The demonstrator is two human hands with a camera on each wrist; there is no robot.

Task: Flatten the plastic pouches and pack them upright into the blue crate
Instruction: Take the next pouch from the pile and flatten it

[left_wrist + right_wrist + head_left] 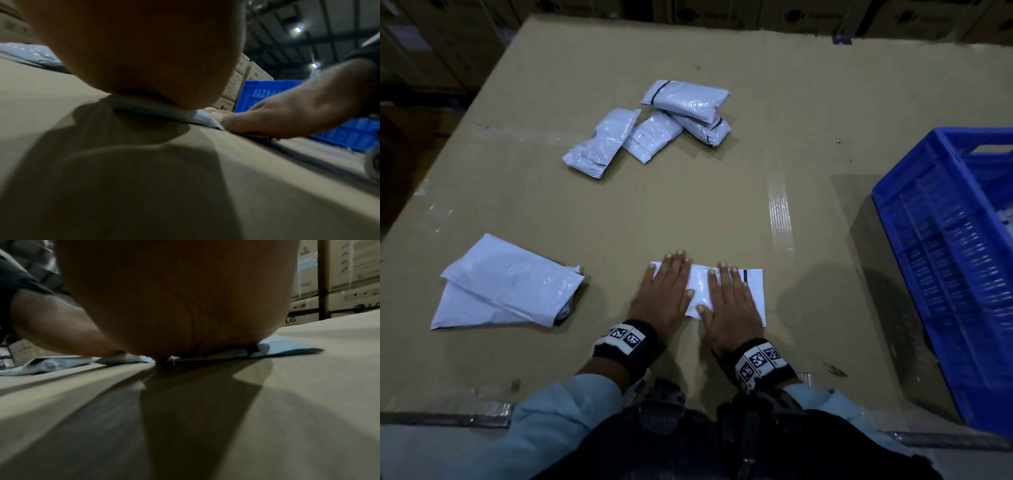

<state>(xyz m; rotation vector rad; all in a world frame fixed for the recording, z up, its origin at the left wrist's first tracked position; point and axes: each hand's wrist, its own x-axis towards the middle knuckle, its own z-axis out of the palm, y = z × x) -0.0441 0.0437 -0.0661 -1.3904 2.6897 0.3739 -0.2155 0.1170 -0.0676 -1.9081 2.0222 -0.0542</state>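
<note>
**Both palms press a pouch flat before it goes to the crate**

Seen from the head camera, a worker's left hand (666, 291) and right hand (732, 301) lie side by side, fingers straight and spread, on a white plastic pouch (700, 291) at the near edge of the cardboard-covered counter (688, 205). The flat palms appear to be squeezing it thin enough to stand on edge. A larger crumpled pouch (506, 284) waits just to the left, and a heap of four pouches (654, 126) sits well apart toward the far side. The blue crate (941, 260) stands at the right, within reach for packing; pale shapes show faintly through its slotted wall, too dim to identify.

From the left wrist, the heel of the left hand (144, 56) bears on the pouch's edge (203, 119), with the right hand's fingers (277, 116) laid flat beyond it and the crate (267, 91) behind.

From the right wrist, the right palm (174, 305) pins the pouch (287, 347), whose free end lies flat on the counter (308, 402); stacked cartons (349, 280) rise behind.
</note>
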